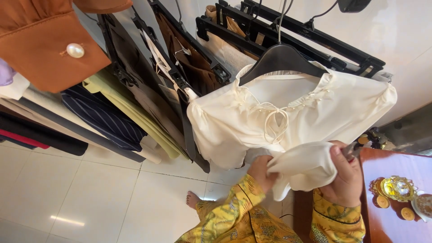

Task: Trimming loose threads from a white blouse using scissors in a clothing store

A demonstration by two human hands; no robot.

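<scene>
A cream blouse (252, 114) with a tie neckline and small pearl-like beads hangs on a black hanger (281, 60) in front of me. My left hand (262, 173) grips the blouse's lower fabric from underneath. My right hand (345, 175) pinches a fold of the same cream fabric (306, 166) and also seems to hold a small dark object against it. Both my sleeves are yellow with a printed pattern.
A rust-brown sleeve with a pearl button (75, 50) hangs at the top left. Dark, striped and pale green garments (117, 112) hang on a rack at the left. A wooden table (382, 166) with small golden items (398, 188) stands at the right. A bare foot (193, 199) rests on white floor tiles.
</scene>
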